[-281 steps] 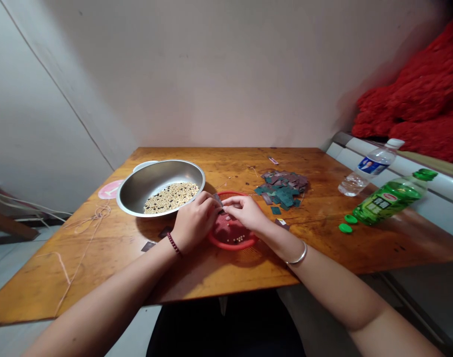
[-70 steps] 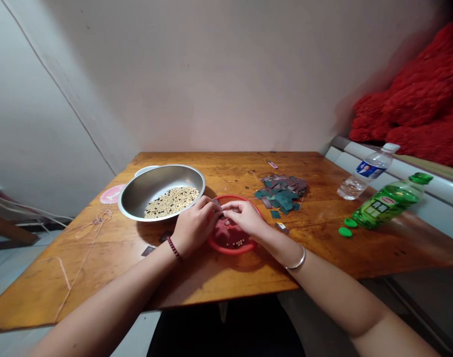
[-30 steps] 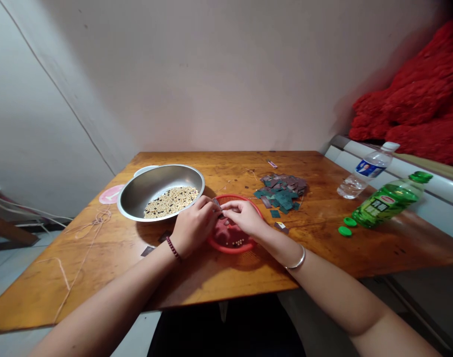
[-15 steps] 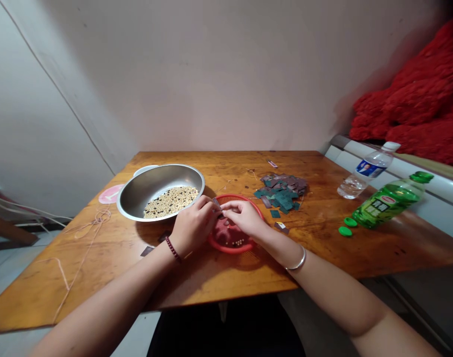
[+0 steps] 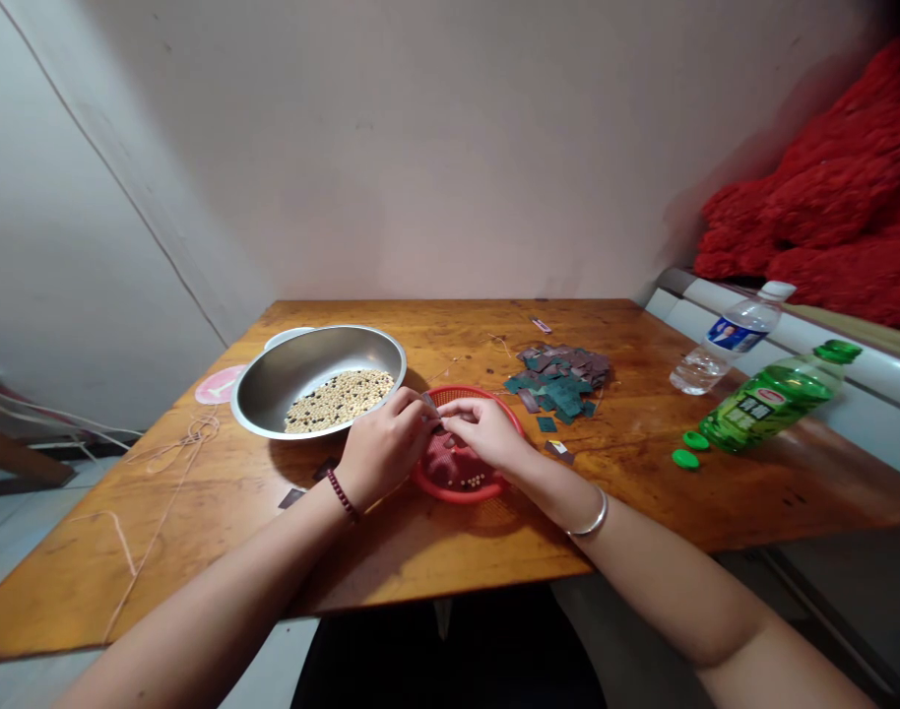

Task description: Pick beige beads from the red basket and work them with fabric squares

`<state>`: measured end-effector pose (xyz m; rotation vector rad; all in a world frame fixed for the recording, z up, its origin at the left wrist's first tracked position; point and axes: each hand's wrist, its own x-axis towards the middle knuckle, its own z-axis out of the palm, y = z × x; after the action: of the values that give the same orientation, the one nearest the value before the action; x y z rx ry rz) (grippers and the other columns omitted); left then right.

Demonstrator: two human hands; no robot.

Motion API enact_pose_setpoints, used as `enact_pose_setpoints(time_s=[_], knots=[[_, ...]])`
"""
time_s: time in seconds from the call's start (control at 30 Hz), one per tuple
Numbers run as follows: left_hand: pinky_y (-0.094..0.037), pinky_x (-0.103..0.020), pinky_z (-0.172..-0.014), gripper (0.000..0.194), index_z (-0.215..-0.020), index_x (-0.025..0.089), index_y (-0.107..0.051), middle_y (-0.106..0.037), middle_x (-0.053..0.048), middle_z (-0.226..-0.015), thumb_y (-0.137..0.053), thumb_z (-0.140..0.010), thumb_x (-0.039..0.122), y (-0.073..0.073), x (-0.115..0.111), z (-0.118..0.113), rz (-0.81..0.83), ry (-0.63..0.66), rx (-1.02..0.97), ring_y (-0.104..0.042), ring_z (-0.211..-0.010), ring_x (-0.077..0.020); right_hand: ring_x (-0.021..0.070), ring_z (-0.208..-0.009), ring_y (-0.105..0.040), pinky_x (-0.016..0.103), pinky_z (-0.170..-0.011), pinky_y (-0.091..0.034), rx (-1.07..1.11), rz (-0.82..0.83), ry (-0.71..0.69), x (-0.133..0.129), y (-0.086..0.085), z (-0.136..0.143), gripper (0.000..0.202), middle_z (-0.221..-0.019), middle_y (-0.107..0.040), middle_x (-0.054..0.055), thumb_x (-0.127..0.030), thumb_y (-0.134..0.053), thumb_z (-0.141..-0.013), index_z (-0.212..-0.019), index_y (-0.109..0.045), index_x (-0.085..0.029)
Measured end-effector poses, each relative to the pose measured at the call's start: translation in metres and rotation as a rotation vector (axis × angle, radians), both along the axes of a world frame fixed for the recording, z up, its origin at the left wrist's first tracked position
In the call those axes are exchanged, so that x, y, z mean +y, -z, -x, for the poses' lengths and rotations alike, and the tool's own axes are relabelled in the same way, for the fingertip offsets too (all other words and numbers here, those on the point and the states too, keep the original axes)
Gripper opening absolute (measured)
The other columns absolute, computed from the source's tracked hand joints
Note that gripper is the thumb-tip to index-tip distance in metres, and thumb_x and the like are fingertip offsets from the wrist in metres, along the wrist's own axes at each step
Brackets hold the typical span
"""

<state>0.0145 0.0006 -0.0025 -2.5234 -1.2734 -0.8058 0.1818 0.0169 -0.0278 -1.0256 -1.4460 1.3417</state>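
1. Far left on the wooden table (image 5: pixel 199 537): loose string (image 5: pixel 188 438) in a tangle, a pink round disc (image 5: pixel 215 386) behind it near the table edge.
2. Steel bowl (image 5: pixel 273 379) sits left of centre, holding a mix of pale and dark beans (image 5: pixel 339 397). A white rim shows just behind it.
3. Left hand (image 5: pixel 380 453), dark bead bracelet on the wrist, is over the left rim of the red basket (image 5: pixel 450 487). Fingers curled, tips pinched on a small dark piece (image 5: pixel 440 426); too small to tell what it is.
4. Right hand (image 5: pixel 486 431), silver bangle on the wrist, meets the left hand above the basket; its fingertips pinch the same small piece. Both grips closed on it.
5. A few pale beans lie in the basket's bottom, below the hands.
6. Right of the basket: pile of teal and purplish cards (image 5: pixel 560 379), a few strays near it.
7. Far right: two green caps (image 5: pixel 690 449) on the table, a green bottle (image 5: pixel 779 399) lying tilted, a clear water bottle (image 5: pixel 727 340) behind it, red fabric (image 5: pixel 826 207) above.
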Motion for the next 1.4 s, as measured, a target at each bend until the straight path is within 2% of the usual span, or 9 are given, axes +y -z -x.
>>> enact_pose_setpoints(time_s=[0.27, 0.43, 1.4], knots=[[-0.041, -0.021, -0.056, 0.016, -0.091, 0.021, -0.058, -0.059, -0.001, -0.095, -0.044, -0.089, 0.030, -0.0007, 0.0003, 0.0008, 0.022, -0.014, 0.023, -0.057, -0.072, -0.0103, 0.0122, -0.068, -0.064, 0.024, -0.064, -0.052, -0.043, -0.107, 0.030, 0.0007, 0.0031, 0.0007, 0.019, -0.085, -0.070, 0.005, -0.017, -0.055, -0.074, -0.088, -0.067, -0.015], [-0.040, -0.021, -0.055, 0.017, -0.091, 0.021, -0.058, -0.059, -0.001, -0.095, -0.044, -0.089, 0.030, -0.0001, 0.0008, 0.0001, 0.013, -0.017, 0.028, -0.056, -0.072, -0.0100, 0.0112, -0.063, -0.064, 0.024, -0.062, -0.053, -0.046, -0.067, 0.010, -0.0002, 0.0021, 0.0005, 0.019, -0.084, -0.070, 0.004, -0.020, -0.054, -0.075, -0.089, -0.067, -0.015], [-0.041, -0.021, -0.056, 0.018, -0.091, 0.020, -0.059, -0.059, -0.003, -0.096, -0.043, -0.090, 0.030, 0.0000, 0.0003, 0.0003, 0.009, -0.012, 0.025, -0.056, -0.072, -0.0101, 0.0120, -0.065, -0.063, 0.024, -0.063, -0.052, -0.042, -0.071, 0.006, -0.0005, 0.0021, 0.0002, 0.019, -0.084, -0.070, 0.006, -0.021, -0.056, -0.074, -0.088, -0.067, -0.014]])
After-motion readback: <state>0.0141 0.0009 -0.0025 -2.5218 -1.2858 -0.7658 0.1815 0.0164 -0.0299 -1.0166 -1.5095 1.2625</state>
